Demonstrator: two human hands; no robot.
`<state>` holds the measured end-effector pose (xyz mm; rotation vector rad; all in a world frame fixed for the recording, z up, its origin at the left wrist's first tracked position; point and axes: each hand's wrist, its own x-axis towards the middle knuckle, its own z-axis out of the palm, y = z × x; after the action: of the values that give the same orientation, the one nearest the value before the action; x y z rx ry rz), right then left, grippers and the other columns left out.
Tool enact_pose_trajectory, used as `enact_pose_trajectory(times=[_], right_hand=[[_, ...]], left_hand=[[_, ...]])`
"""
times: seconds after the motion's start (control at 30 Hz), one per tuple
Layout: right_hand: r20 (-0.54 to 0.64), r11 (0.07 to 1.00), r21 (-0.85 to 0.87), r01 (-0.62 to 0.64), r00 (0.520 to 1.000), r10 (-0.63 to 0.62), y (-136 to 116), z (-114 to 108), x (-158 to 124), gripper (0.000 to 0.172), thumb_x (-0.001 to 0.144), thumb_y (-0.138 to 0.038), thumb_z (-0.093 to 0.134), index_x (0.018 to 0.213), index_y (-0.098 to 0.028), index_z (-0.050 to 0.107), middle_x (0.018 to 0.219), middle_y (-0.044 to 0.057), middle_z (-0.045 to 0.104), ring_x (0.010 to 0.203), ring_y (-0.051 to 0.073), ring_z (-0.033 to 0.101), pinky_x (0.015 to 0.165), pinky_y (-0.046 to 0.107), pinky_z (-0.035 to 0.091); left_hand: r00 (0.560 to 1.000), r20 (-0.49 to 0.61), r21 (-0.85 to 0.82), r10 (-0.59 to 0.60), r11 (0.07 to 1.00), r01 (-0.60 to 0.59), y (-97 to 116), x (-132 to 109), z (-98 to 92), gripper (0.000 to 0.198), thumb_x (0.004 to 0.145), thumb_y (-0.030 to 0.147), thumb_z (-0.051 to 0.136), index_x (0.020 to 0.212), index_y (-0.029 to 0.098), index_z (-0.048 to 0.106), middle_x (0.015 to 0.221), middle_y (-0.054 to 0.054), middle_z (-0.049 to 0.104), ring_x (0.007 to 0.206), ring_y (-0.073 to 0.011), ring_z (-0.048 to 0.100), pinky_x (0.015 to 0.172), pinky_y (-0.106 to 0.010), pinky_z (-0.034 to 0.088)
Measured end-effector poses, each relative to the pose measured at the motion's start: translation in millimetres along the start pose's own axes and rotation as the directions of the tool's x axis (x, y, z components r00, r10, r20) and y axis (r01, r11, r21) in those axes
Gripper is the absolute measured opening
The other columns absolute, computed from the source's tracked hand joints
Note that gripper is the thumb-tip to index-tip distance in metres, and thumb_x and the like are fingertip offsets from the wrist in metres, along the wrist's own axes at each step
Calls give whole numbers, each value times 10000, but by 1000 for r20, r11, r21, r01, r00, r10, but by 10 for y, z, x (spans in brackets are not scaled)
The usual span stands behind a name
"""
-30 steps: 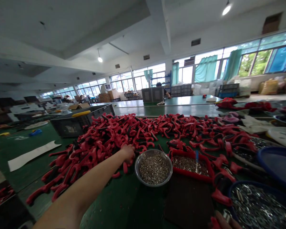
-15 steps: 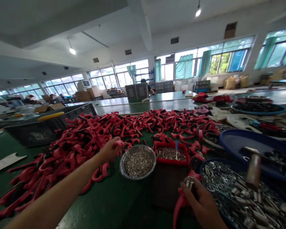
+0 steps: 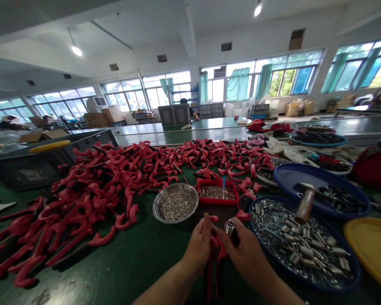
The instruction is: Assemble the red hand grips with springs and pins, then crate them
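My left hand [image 3: 200, 250] grips the head end of a red-handled tool [image 3: 213, 271], whose red and black grips hang down between my wrists. My right hand [image 3: 243, 250] pinches a small metal coil spring [image 3: 229, 227] between thumb and fingers, just beside the tool's top. Both hands are over the green bench, close together. To their left a steel bowl of small metal parts [image 3: 175, 203] stands beside a large heap of similar red tools [image 3: 98, 186]. A red tray of metal parts [image 3: 216, 191] lies ahead of my hands.
A blue tray of washers and springs [image 3: 273, 250] lies right of my hands, and a hammer [image 3: 305, 206] rests on its rim beside a second blue tray [image 3: 314, 178]. A yellow plate [image 3: 373, 248] sits at far right, and a black crate [image 3: 34, 167] stands left. A person [image 3: 186, 106] works far back.
My left hand has left the heap and come back to meet my right hand, holding a red tool. My right hand has risen with the spring. The view has swung right.
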<state>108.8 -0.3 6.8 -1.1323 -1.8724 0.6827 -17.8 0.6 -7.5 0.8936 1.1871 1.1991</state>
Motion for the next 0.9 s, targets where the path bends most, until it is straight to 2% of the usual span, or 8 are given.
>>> enact_pose_trajectory(times=[0.13, 0.27, 0.37, 0.47, 0.63, 0.8, 0.9], right_hand=[[3, 1000, 21, -17, 1000, 17, 5, 5, -77, 254, 863, -391, 421, 688, -208, 405, 572, -38, 467, 502, 112, 452, 482, 228, 350], [-25, 996, 79, -41, 999, 43, 57, 63, -148, 259, 868, -393, 413, 690, -205, 411, 573, -38, 465, 503, 109, 453, 482, 225, 358], [-42, 994, 101, -32, 998, 37, 106, 89, -210, 248, 866, -380, 423, 696, -199, 432, 582, -34, 469, 509, 108, 450, 482, 224, 362], [-50, 992, 116, -42, 998, 48, 141, 95, -269, 236, 860, -379, 436, 718, -192, 458, 601, -23, 491, 527, 113, 463, 500, 228, 377], [-9, 975, 173, -137, 990, 141, 167, 125, -334, 281, 868, -409, 411, 695, -191, 450, 613, -13, 498, 555, 123, 486, 508, 228, 395], [-66, 999, -30, -44, 997, 42, 178, 122, -333, 225, 868, -362, 411, 722, -194, 447, 612, -5, 514, 534, 127, 484, 520, 246, 388], [61, 991, -130, -4, 998, 12, 170, 77, -291, 207, 859, -335, 416, 719, -194, 474, 628, 16, 558, 547, 144, 519, 524, 253, 401]], left_hand=[[999, 5, 46, 45, 998, -45, 19, 15, 37, 642, 729, 717, 303, 963, 148, 485, 687, 29, 457, 503, -74, 427, 486, -207, 356], [968, 26, 300, 251, 922, -247, 55, -1, 36, 489, 808, 610, 332, 838, 157, 513, 666, 26, 447, 573, -91, 437, 558, -213, 373], [948, 62, 414, 314, 856, -310, 48, -55, 29, 451, 835, 569, 321, 814, 165, 521, 659, 22, 449, 606, -106, 456, 594, -223, 381], [953, 46, 438, 301, 851, -290, 6, -115, 34, 453, 838, 568, 312, 858, 170, 527, 667, 21, 455, 606, -111, 467, 590, -224, 385], [972, -21, 358, 234, 910, -211, -104, -162, 71, 516, 811, 618, 301, 879, 157, 523, 661, 22, 438, 616, -114, 458, 591, -221, 388], [978, -89, 339, 186, 929, -146, -250, -214, 117, 517, 798, 629, 322, 881, 155, 512, 671, 14, 457, 621, -121, 465, 601, -231, 395], [972, -78, 317, 219, 930, -184, -314, -243, 118, 469, 820, 595, 322, 805, 163, 504, 702, 1, 481, 664, -128, 475, 637, -237, 398]])
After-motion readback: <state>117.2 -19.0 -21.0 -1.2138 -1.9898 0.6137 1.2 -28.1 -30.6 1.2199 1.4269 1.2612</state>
